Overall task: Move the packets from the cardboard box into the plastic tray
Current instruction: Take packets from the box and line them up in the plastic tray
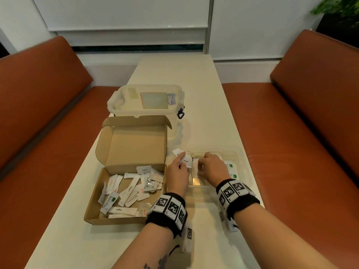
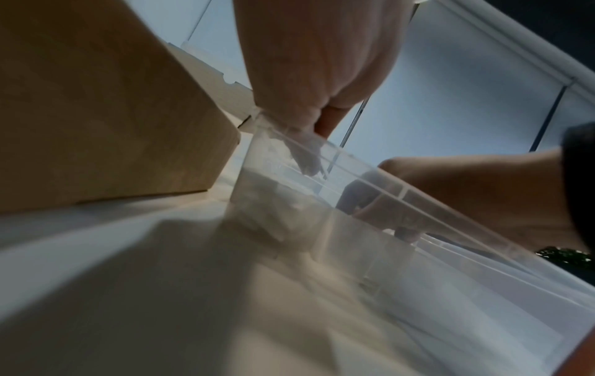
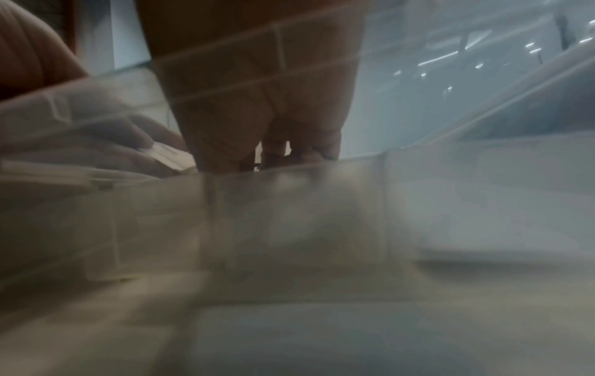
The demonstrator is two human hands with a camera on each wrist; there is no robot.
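The open cardboard box (image 1: 108, 216) lies left of centre, with several white packets (image 1: 128, 191) loose in it. Beside it on the right is the clear plastic tray (image 1: 242, 158) with its dividers; Stevia packets (image 1: 232, 169) lie in its right compartment. My left hand (image 1: 182, 160) pinches white pepper packets (image 1: 186, 161) over the tray's left end, index finger stretched along them. My right hand (image 1: 201, 167) reaches into the middle compartment, fingers curled down on white packets (image 1: 195, 165). Through the tray wall (image 3: 289, 216), the right wrist view shows those curled fingers (image 3: 322, 142) and the left hand's packet (image 3: 169, 155).
A lidded clear plastic container (image 1: 147, 101) with a blue latch stands right behind the box. The cream table (image 1: 174, 74) runs away from me between two orange-brown benches (image 1: 48, 113) (image 1: 310, 113). A plant (image 1: 342, 8) shows at the top right.
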